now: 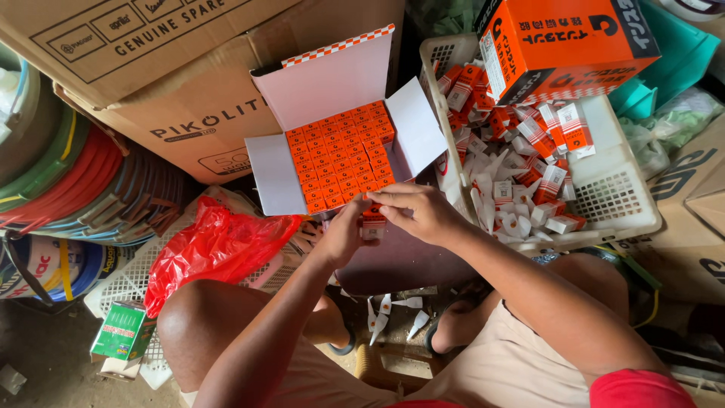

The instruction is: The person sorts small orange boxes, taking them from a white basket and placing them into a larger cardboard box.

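Note:
Both my hands meet over a small orange-and-white carton just below an open white box. My left hand holds the carton from the left, and my right hand grips its top with the fingertips. The open box holds tight rows of small orange cartons, filling nearly all of it. To the right, a white plastic basket holds a loose heap of the same orange cartons and white parts.
A larger orange box rests on the basket's far rim. Brown cardboard boxes stand behind. Coiled hoses lie at left, a red plastic bag beside my left knee, a green packet below it. White parts lie on the floor.

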